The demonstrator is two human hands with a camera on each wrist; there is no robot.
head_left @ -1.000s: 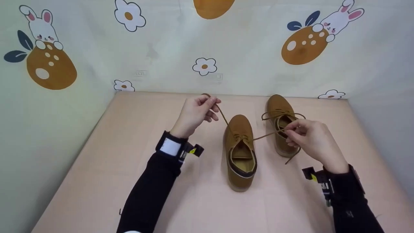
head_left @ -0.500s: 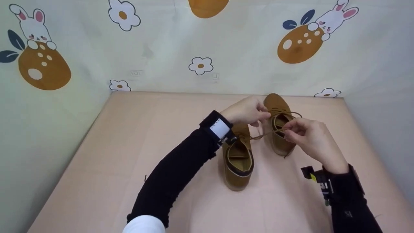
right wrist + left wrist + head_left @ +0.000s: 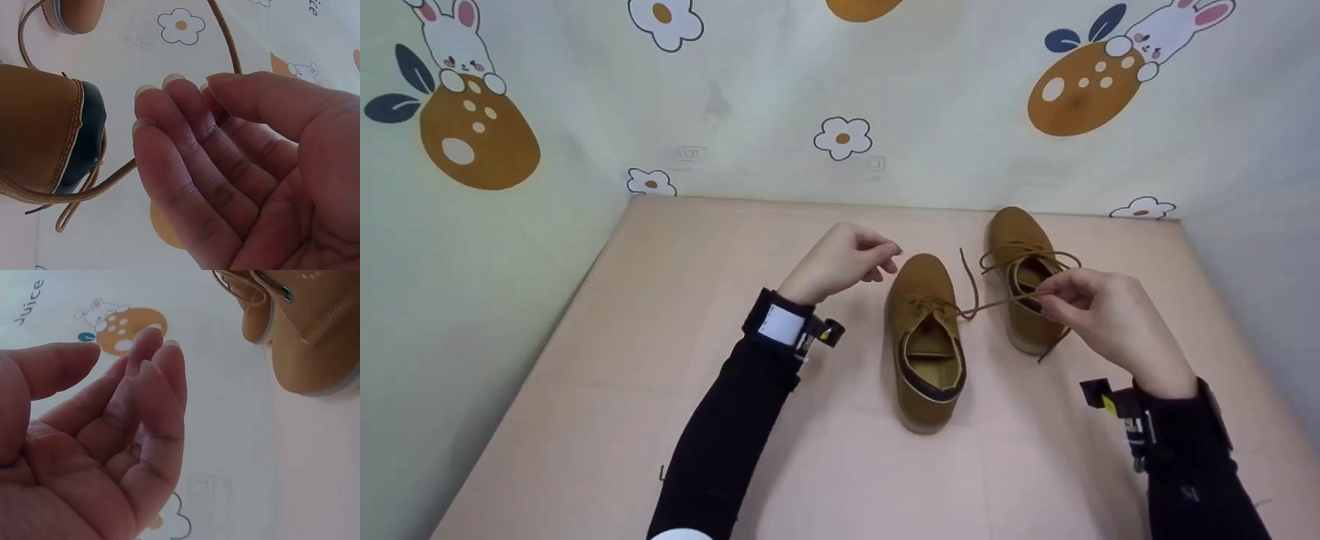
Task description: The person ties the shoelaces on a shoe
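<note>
A tan lace-up shoe stands in the middle of the table, its opening facing the person. My right hand, to the right of it, pinches one brown shoelace between thumb and index finger, drawn out sideways from the eyelets. The other lace lies loose on the right of the shoe, crossing the held one. Just left of the toe hovers my left hand, its fingers loosely bent; the left wrist view shows a gap between thumb and fingers with nothing in it.
Behind my right hand a matching shoe has its lace tied in a bow. A patterned white backdrop with bunnies and flowers rises at the table's far edge.
My left hand carried its lace from the left across the shoe to the right, let it go there, and moved back left. My right hand stays on its lace; the head view shifts slightly.
</note>
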